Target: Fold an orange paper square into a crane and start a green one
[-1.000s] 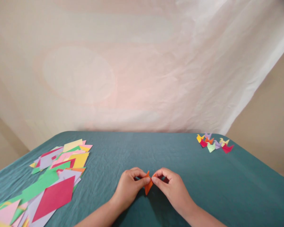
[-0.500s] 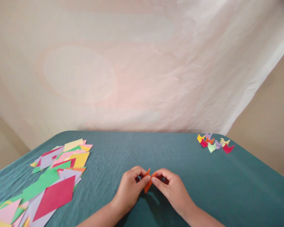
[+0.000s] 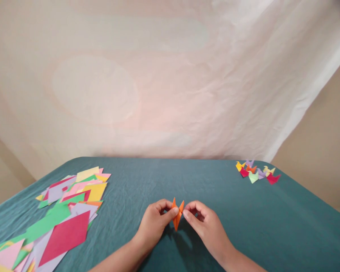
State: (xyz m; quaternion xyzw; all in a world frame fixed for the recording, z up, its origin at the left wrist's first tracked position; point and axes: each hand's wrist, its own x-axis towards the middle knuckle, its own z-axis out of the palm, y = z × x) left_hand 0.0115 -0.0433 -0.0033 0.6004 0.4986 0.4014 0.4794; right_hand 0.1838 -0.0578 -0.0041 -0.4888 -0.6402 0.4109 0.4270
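Note:
A small folded orange origami piece is held a little above the cloth in the middle front. It has two narrow points sticking up and one pointing down. My left hand pinches its left side between thumb and forefinger. Just to the right, my right hand has its thumb and forefinger slightly parted, with the tips close beside the paper's right edge. Whether those tips brush the paper is hard to see. The curled fingers of both hands are partly hidden.
A dark green cloth covers the table. Overlapping sheets of coloured paper spread along the left side. Several small folded paper birds stand at the back right. A pale sheet hangs behind the table.
The right fingertips have come off the orange piece and moved slightly right. Its right point now stands upright, and the piece has turned a little in the left hand.

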